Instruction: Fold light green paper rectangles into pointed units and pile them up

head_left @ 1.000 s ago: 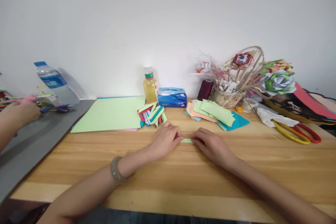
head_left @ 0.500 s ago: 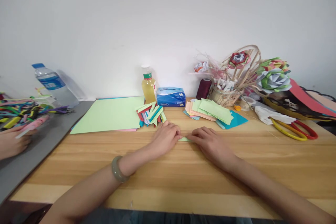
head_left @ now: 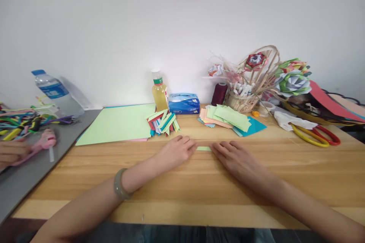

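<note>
A narrow light-green paper strip (head_left: 203, 148) lies on the wooden table between my two hands, only its middle showing. My left hand (head_left: 179, 150), wrist ringed by a grey-green bangle (head_left: 122, 184), is closed on the strip's left end, the fingers curled together. At the other end, my right hand (head_left: 232, 156) presses its bunched fingertips on the paper against the tabletop. Just beyond the left hand is a pile of folded coloured paper strips (head_left: 165, 122). Farther off on the right are stacked green and peach paper pieces (head_left: 228, 117) over a blue sheet (head_left: 256, 126).
Large green sheets (head_left: 119, 125) lie to the left. A juice bottle (head_left: 160, 95), tissue pack (head_left: 184, 104), thread spool (head_left: 219, 94) and basket (head_left: 242, 101) stand along the wall. Scissors with yellow and red handles (head_left: 309, 135) lie right. A co-worker's hand (head_left: 13, 152) is beside a pink glue gun (head_left: 45, 140).
My hands have moved slightly apart along the strip, and more of its green middle shows. At the left, the co-worker's hand has drawn back and the pink glue gun now points down.
</note>
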{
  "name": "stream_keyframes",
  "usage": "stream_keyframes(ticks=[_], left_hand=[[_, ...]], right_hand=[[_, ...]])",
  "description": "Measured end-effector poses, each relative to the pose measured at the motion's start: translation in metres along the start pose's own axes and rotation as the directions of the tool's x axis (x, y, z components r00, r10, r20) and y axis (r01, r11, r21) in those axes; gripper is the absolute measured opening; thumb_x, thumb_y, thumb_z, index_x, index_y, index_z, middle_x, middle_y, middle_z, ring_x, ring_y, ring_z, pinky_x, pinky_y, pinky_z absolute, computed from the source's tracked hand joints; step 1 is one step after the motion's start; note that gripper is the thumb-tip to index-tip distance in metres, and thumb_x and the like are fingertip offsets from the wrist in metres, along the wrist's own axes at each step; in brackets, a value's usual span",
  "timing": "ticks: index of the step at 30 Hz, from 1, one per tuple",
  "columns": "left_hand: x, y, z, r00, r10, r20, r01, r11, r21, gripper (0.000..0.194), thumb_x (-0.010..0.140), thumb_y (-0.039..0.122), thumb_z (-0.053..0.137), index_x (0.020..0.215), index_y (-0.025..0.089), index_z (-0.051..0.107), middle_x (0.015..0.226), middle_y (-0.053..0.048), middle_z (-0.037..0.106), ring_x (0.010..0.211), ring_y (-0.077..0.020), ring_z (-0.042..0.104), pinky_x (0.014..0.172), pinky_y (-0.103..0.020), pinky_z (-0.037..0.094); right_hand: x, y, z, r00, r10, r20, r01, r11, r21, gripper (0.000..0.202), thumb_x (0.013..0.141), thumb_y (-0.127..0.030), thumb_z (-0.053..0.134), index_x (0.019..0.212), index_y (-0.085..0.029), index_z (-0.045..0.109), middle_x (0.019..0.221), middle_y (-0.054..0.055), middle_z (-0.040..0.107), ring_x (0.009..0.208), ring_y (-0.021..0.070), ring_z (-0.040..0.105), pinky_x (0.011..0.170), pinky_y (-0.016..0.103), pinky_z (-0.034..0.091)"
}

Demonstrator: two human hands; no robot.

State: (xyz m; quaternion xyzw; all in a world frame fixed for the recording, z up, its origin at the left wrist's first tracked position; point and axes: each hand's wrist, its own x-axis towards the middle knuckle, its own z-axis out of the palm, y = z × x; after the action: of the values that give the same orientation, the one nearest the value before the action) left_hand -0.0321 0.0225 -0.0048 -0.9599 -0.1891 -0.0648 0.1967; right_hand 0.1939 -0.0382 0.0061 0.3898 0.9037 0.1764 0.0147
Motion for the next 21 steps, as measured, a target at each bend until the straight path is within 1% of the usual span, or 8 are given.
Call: stream_keyframes(ticks=[4, 9, 14, 18, 21], left_hand=[[-0.008, -0.005, -0.004, 0.999, 0.022, 0.038, -0.023, 0.999, 0.036, 0.023, 0.091, 0.011, 0.042, 0.112, 0.011, 0.052, 0.102, -0.008, 0.06, 0.091, -0.0206, 0.053, 0.075, -0.033, 0.038], [-0.019, -0.006, 0.001, 0.999, 0.01, 0.032, -0.01, 1.0, 0.019, 0.023, 0.093, 0.012, 0.04, 0.112, 0.012, 0.051, 0.108, -0.008, 0.06, 0.096, -0.0194, 0.054, 0.078, -0.032, 0.04], [-0.027, -0.006, 0.003, 0.999, -0.045, -0.001, 0.045, 0.998, -0.036, 0.023, 0.092, 0.012, 0.042, 0.113, 0.012, 0.052, 0.112, -0.009, 0.06, 0.101, -0.0175, 0.055, 0.081, -0.028, 0.042], [-0.032, -0.007, 0.005, 1.0, -0.016, -0.017, 0.016, 1.0, -0.006, 0.024, 0.09, 0.01, 0.044, 0.113, 0.01, 0.053, 0.115, -0.011, 0.06, 0.104, -0.0186, 0.055, 0.083, -0.029, 0.042], [-0.036, -0.009, 0.011, 0.999, 0.011, -0.049, -0.011, 1.0, -0.01, 0.027, 0.091, 0.011, 0.044, 0.117, 0.01, 0.051, 0.119, -0.011, 0.059, 0.108, -0.0186, 0.054, 0.085, -0.029, 0.043]], right_hand=[[-0.009, 0.002, 0.001, 1.0, 0.025, 0.009, -0.025, 0.999, 0.028, 0.048, 0.075, 0.003, 0.037, 0.117, -0.011, 0.054, 0.118, 0.015, 0.058, 0.096, 0.0298, 0.055, 0.076, 0.044, 0.047], [-0.011, 0.003, 0.008, 0.997, 0.047, -0.056, -0.041, 0.995, 0.094, 0.054, 0.075, 0.002, 0.035, 0.125, -0.014, 0.049, 0.121, 0.013, 0.057, 0.104, 0.0304, 0.053, 0.083, 0.047, 0.046], [-0.011, 0.005, 0.01, 0.999, 0.027, -0.025, -0.026, 0.999, 0.04, 0.054, 0.075, 0.002, 0.036, 0.125, -0.014, 0.048, 0.122, 0.013, 0.057, 0.105, 0.0292, 0.053, 0.081, 0.044, 0.047], [-0.011, 0.005, 0.009, 0.999, 0.017, -0.05, -0.016, 1.0, 0.022, 0.053, 0.075, 0.002, 0.036, 0.124, -0.012, 0.049, 0.121, 0.013, 0.058, 0.104, 0.0283, 0.055, 0.08, 0.043, 0.048], [-0.013, 0.007, 0.011, 0.995, -0.006, -0.095, 0.005, 1.0, -0.013, 0.049, 0.077, 0.0, 0.038, 0.123, -0.01, 0.05, 0.122, 0.014, 0.058, 0.103, 0.0276, 0.055, 0.08, 0.042, 0.049]])
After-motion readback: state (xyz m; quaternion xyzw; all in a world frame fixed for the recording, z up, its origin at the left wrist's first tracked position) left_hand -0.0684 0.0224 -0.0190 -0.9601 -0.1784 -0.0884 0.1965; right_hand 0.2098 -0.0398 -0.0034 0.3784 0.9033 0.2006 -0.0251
